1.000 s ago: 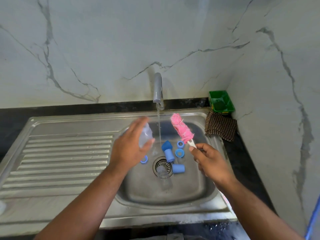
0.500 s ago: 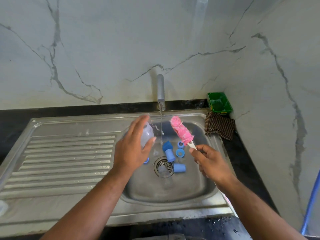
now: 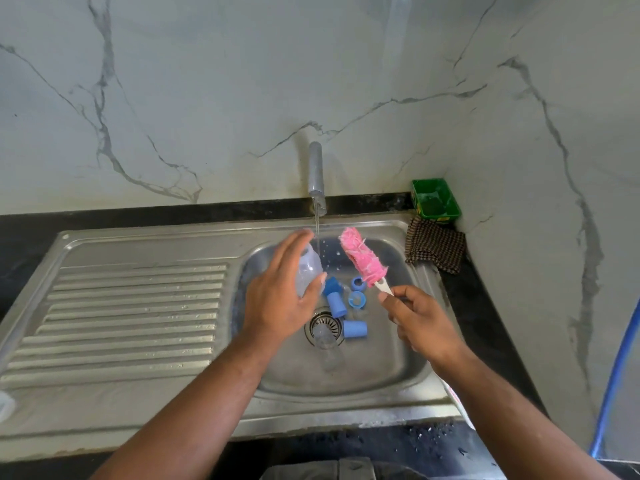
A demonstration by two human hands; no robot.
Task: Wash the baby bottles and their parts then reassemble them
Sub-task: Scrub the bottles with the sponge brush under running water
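Water [image 3: 317, 226] runs thin from the tap [image 3: 316, 174] at upper centre of the frame. I've got the left hand [image 3: 280, 296] curled round a clear baby bottle [image 3: 309, 271], thumb on its near side, holding it tilted right at the stream over the back of the sink [image 3: 398, 370]. I can't tell whether the water lands inside it. The right hand [image 3: 419, 323], right of centre, pinches the white handle of the pink brush [image 3: 363, 258], fingers curled in. The fluffy head angles up and left, just right of the stream and apart from the bottle.

Down in the basin, two light blue caps [image 3: 336, 304] lie on their sides by the drain [image 3: 323, 325], with two blue rings [image 3: 357, 299] just above them and a darker blue piece [image 3: 331, 285] beside my left thumb. A second clear bottle [image 3: 329, 346] lies across the drain, hard to make out. Ribbed drainboard [image 3: 131, 306] on the left, with a green tub [image 3: 435, 201] in the corner at upper right and a checked cloth [image 3: 436, 245] just below it
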